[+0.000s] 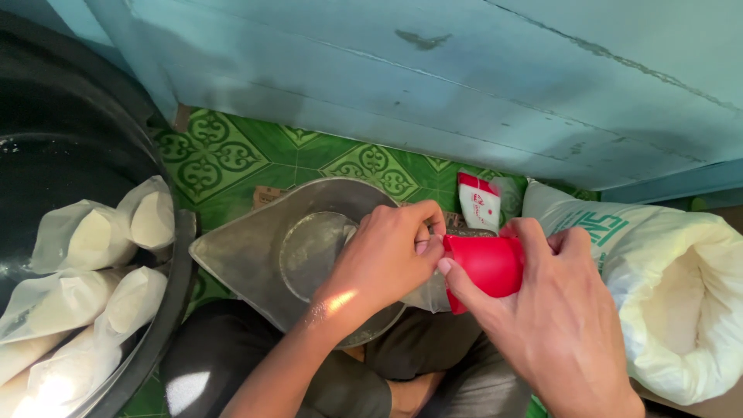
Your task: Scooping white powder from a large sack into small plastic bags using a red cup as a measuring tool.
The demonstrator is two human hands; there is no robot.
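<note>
My left hand (387,255) reaches across a dented grey metal scale pan (255,251) and pinches the mouth of a clear plastic bag (430,292) against the rim of a red plastic cup (486,265). My right hand (553,310) wraps around the red cup from the right and holds it tipped on its side toward the bag. The bag is mostly hidden behind both hands, and I cannot tell what is in it.
A big black tub (174,294) at the left holds several knotted clear bags of white powder (85,240). A large open white sack (681,302) of white powder stands at the right. A small red-and-white packet (480,200) leans on the pale blue wall (464,70). Green patterned floor (232,159) lies behind the pan.
</note>
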